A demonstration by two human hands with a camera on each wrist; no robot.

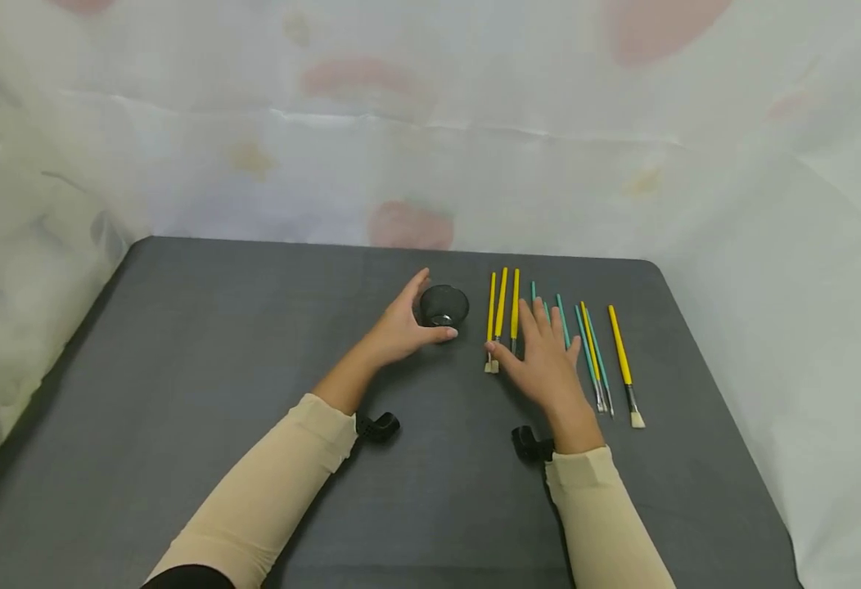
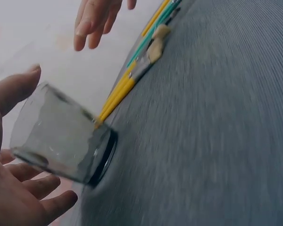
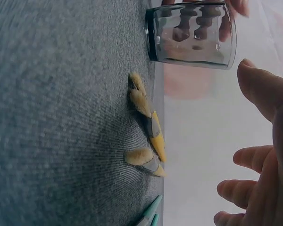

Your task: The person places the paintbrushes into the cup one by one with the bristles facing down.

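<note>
left hand (image 1: 401, 327) cups loosely round the smoky glass (image 1: 444, 307) upright mid-table (image 1: 202, 368), fingers curved but not clamped, maybe steadying it, right hand (image 1: 544, 360) hovers flat, fingers spread, above the yellow and teal paintbrushes (image 1: 500, 315) lying in a row.

In the head view the right hand (image 1: 544, 360) covers the middle of two teal paintbrushes (image 1: 559, 315). The left wrist view is motion-blurred, softening the glass (image 2: 61, 136). The right wrist view crops the yellow paintbrushes (image 3: 148, 125) to their bristle ends.
</note>
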